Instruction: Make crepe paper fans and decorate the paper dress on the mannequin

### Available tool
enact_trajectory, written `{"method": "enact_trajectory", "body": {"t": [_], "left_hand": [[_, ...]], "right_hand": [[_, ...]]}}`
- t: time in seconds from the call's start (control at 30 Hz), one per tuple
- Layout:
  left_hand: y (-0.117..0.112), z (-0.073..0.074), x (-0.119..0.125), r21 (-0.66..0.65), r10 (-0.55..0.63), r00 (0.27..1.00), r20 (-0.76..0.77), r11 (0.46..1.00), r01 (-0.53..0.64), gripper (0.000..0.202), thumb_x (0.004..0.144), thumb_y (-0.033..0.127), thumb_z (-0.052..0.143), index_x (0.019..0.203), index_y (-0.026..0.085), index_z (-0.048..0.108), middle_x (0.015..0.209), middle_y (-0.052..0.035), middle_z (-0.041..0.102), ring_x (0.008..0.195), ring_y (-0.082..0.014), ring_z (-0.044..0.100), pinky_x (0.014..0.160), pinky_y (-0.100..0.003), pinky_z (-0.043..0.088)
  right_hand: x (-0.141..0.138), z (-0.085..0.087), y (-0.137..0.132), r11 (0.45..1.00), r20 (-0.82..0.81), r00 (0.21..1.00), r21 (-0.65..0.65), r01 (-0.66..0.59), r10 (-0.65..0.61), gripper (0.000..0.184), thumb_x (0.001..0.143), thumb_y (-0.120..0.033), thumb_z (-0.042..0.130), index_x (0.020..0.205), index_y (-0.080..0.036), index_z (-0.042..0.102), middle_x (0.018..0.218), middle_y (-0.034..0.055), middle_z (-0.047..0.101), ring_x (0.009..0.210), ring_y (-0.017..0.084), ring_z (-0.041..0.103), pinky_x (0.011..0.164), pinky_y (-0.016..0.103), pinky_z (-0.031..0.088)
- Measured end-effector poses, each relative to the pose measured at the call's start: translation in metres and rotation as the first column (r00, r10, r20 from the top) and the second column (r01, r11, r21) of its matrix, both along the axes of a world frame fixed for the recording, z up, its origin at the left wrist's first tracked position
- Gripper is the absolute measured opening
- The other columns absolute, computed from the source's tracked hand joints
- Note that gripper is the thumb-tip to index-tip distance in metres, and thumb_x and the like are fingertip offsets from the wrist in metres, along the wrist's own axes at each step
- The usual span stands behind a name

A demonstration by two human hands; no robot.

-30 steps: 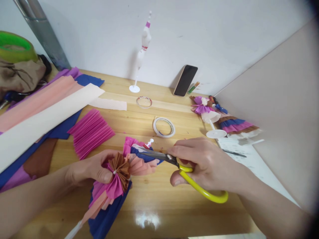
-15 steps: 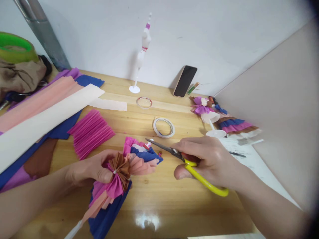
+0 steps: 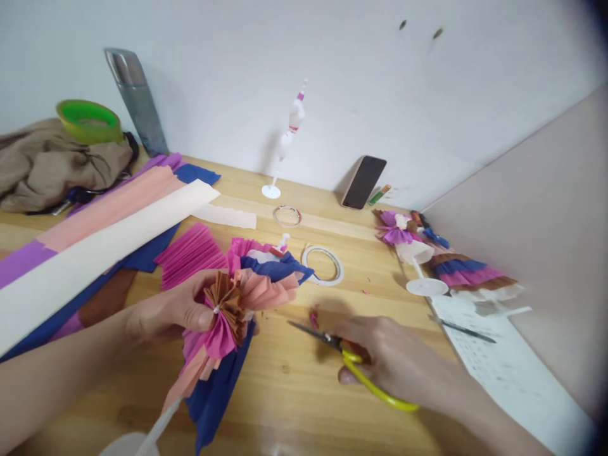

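My left hand [image 3: 178, 313] is closed on a small doll figure dressed in pleated crepe paper [image 3: 266, 288], with a brown and pink fan rosette [image 3: 223, 313] at its waist. The figure lies tilted, its white stand pointing toward me, and blue paper hangs below it. Some of my left fingers are hidden behind the paper. My right hand [image 3: 384, 354] holds yellow-handled scissors [image 3: 375, 386] low over the table, apart from the figure, blades pointing left. Near the blades lies a small dark pink scrap [image 3: 313, 318].
Pleated magenta paper [image 3: 190, 253] and crepe strips [image 3: 109, 234] lie left. Behind are tape rolls [image 3: 339, 272], a bare white figure [image 3: 295, 117], a phone [image 3: 365, 182] and a bottle [image 3: 137, 104]. At right are another dressed figure [image 3: 399, 228], a pen [image 3: 468, 330] and written paper [image 3: 503, 367].
The scissors in my right hand have moved down toward the table, away from the figure. My left hand keeps its hold on the figure. The whole view has shifted, showing more wall.
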State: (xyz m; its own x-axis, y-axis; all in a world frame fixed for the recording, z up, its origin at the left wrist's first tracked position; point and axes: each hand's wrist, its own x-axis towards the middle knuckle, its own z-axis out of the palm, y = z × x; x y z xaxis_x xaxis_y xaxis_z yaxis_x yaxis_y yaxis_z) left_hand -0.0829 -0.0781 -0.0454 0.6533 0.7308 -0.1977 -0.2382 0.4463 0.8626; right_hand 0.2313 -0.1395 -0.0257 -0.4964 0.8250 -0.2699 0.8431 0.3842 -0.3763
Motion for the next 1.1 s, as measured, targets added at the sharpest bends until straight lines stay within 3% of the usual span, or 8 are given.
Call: {"method": "enact_trajectory", "body": {"t": [0.1, 0.27, 0.47, 0.6, 0.67, 0.73, 0.83, 1.1], "left_hand": [[0.003, 0.022, 0.004, 0.020, -0.083, 0.996, 0.045, 0.996, 0.082, 0.049, 0.056, 0.045, 0.088, 0.089, 0.012, 0.073, 0.079, -0.0032, 0.072, 0.070, -0.0152, 0.064, 0.062, -0.018, 0.049], [0.012, 0.044, 0.015, 0.144, 0.004, 0.995, 0.102, 0.989, -0.019, 0.044, 0.059, 0.034, 0.090, 0.097, 0.017, 0.074, 0.081, -0.0013, 0.074, 0.076, -0.0149, 0.067, 0.071, -0.020, 0.052], [0.013, 0.061, 0.035, 0.218, 0.155, 0.988, -0.024, 0.965, -0.146, 0.047, 0.051, 0.026, 0.093, 0.092, 0.018, 0.072, 0.084, -0.0041, 0.076, 0.080, -0.0238, 0.072, 0.072, -0.031, 0.057], [0.006, 0.066, 0.047, 0.255, 0.213, 0.974, -0.081, 0.949, -0.187, 0.046, 0.053, 0.023, 0.092, 0.094, 0.018, 0.071, 0.083, -0.0040, 0.077, 0.079, -0.0265, 0.073, 0.072, -0.033, 0.058], [0.004, 0.067, 0.051, 0.257, 0.213, 0.973, -0.084, 0.949, -0.186, 0.043, 0.055, 0.019, 0.090, 0.093, 0.019, 0.072, 0.080, -0.0022, 0.077, 0.076, -0.0241, 0.074, 0.071, -0.030, 0.057], [0.003, 0.067, 0.053, 0.252, 0.228, 0.971, -0.074, 0.946, -0.203, 0.043, 0.054, 0.016, 0.090, 0.093, 0.020, 0.072, 0.078, -0.0001, 0.077, 0.077, -0.0229, 0.074, 0.070, -0.028, 0.057], [0.002, 0.068, 0.054, 0.229, 0.232, 0.971, -0.053, 0.950, -0.214, 0.045, 0.054, 0.014, 0.090, 0.095, 0.021, 0.072, 0.079, 0.0000, 0.078, 0.081, -0.0243, 0.075, 0.074, -0.030, 0.058], [0.004, 0.058, 0.054, 0.300, 0.185, 0.983, 0.005, 0.937, -0.178, 0.033, 0.058, 0.012, 0.088, 0.086, 0.021, 0.073, 0.080, -0.0006, 0.078, 0.075, -0.0213, 0.074, 0.070, -0.027, 0.059]], "right_hand": [[-0.009, -0.011, -0.003, 0.997, -0.062, 0.997, -0.049, -0.057, 0.054, 0.034, 0.070, -0.005, 0.060, 0.100, -0.020, 0.066, 0.096, 0.0040, 0.067, 0.072, 0.014, 0.061, 0.065, 0.023, 0.044], [-0.020, -0.013, 0.000, 0.989, -0.013, 0.989, -0.006, -0.147, 0.147, 0.046, 0.073, -0.004, 0.054, 0.115, -0.020, 0.062, 0.103, 0.0084, 0.063, 0.099, 0.022, 0.059, 0.081, 0.030, 0.047], [-0.023, -0.002, -0.005, 0.985, 0.088, 0.984, 0.057, -0.160, 0.155, 0.038, 0.085, -0.014, 0.051, 0.121, -0.020, 0.060, 0.093, 0.0083, 0.064, 0.087, 0.023, 0.061, 0.071, 0.031, 0.046], [-0.023, 0.004, -0.007, 0.956, 0.032, 0.988, 0.248, -0.155, 0.152, 0.017, 0.089, -0.014, 0.050, 0.095, -0.018, 0.065, 0.080, 0.0058, 0.065, 0.070, 0.018, 0.062, 0.060, 0.028, 0.044], [-0.023, 0.015, -0.007, 0.888, -0.185, 0.972, 0.458, -0.044, 0.144, 0.016, 0.092, -0.012, 0.049, 0.090, -0.018, 0.064, 0.073, 0.0039, 0.064, 0.063, 0.015, 0.059, 0.057, 0.026, 0.044], [-0.026, 0.031, -0.006, 0.761, -0.437, 0.875, 0.634, 0.137, 0.206, 0.018, 0.089, -0.007, 0.054, 0.101, -0.018, 0.062, 0.076, 0.0036, 0.063, 0.066, 0.014, 0.059, 0.057, 0.024, 0.046], [-0.036, 0.055, 0.001, 0.575, -0.555, 0.778, 0.753, 0.320, 0.294, 0.033, 0.081, 0.000, 0.060, 0.107, -0.020, 0.063, 0.074, 0.0006, 0.058, 0.063, 0.012, 0.054, 0.053, 0.024, 0.044], [-0.062, 0.073, 0.029, 0.481, -0.540, 0.790, 0.796, 0.368, 0.289, 0.020, 0.077, -0.012, 0.070, 0.094, -0.021, 0.064, 0.073, -0.0002, 0.055, 0.063, 0.013, 0.049, 0.055, 0.028, 0.044]]}}
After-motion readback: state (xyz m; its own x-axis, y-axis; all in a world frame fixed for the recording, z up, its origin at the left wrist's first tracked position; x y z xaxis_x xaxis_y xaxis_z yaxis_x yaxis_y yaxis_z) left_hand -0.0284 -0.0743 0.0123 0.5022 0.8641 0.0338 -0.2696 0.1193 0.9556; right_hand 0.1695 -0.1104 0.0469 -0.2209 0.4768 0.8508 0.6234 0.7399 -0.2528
